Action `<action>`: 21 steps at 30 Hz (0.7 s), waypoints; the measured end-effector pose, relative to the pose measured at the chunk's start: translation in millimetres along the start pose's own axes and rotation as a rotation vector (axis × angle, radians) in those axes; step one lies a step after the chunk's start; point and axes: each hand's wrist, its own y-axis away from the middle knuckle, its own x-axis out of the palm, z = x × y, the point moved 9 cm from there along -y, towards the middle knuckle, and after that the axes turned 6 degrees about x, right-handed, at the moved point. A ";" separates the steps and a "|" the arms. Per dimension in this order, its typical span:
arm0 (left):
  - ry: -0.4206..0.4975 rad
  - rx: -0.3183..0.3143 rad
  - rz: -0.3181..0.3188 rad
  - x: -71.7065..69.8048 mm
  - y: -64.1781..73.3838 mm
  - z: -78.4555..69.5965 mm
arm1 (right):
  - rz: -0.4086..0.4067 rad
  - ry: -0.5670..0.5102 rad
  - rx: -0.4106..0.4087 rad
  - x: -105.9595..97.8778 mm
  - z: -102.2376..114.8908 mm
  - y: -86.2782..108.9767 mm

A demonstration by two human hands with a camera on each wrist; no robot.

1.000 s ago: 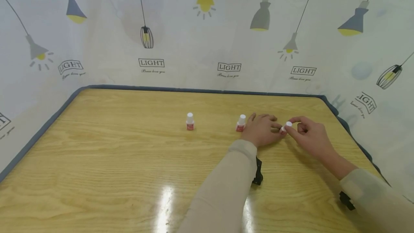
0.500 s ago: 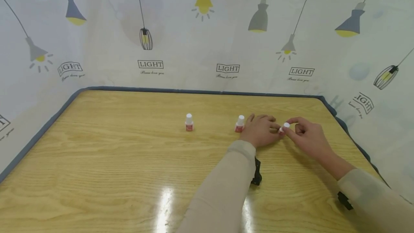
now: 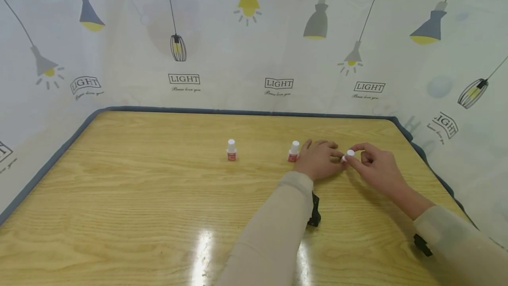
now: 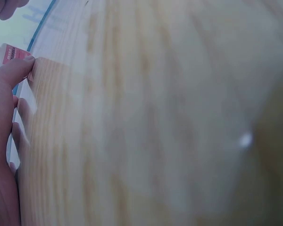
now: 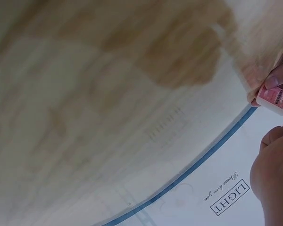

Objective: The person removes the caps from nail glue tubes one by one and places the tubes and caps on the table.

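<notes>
My right hand (image 3: 377, 164) pinches the white cap (image 3: 350, 153) of a small white bottle with a red label, its thumb and forefinger at the cap. Low on the same bottle (image 5: 274, 97), my left hand (image 3: 319, 160) grips it near its base between thumb and a finger, as the right wrist view shows. The left thumb (image 4: 18, 70) lies against the bottle's bottom end in the left wrist view. Just left of my left hand stands a second capped bottle (image 3: 293, 152), upright. Further left, a third like bottle (image 3: 231, 150) stands upright.
The wooden table (image 3: 139, 189) has a dark blue edge strip (image 3: 246, 112) at its back and sides. A pale curtain (image 3: 222, 39) printed with lamps hangs right behind it. Black wrist mounts (image 3: 315, 211) sit under both sleeves.
Both hands keep their hold on the bottle. The capped bottle between them has shifted slightly left and down; the view has also moved a little.
</notes>
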 end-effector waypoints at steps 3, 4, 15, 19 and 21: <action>0.002 0.003 -0.002 -1.5 1.1 -0.7 | 0.004 -0.001 0.003 0.5 -1.3 -0.5; 0.004 0.004 -0.003 -1.8 1.5 -1.0 | 0.003 0.001 0.004 0.6 -1.6 -0.6; 0.010 0.003 -0.002 -5.5 5.0 -2.3 | 0.006 -0.006 0.013 -0.5 -0.1 0.3; 0.013 0.000 -0.003 -5.5 4.5 -2.5 | 0.007 0.001 0.017 0.2 -1.2 -0.1; 0.018 -0.001 -0.004 -5.2 3.9 -2.5 | 0.008 0.005 0.020 1.0 -2.5 -0.6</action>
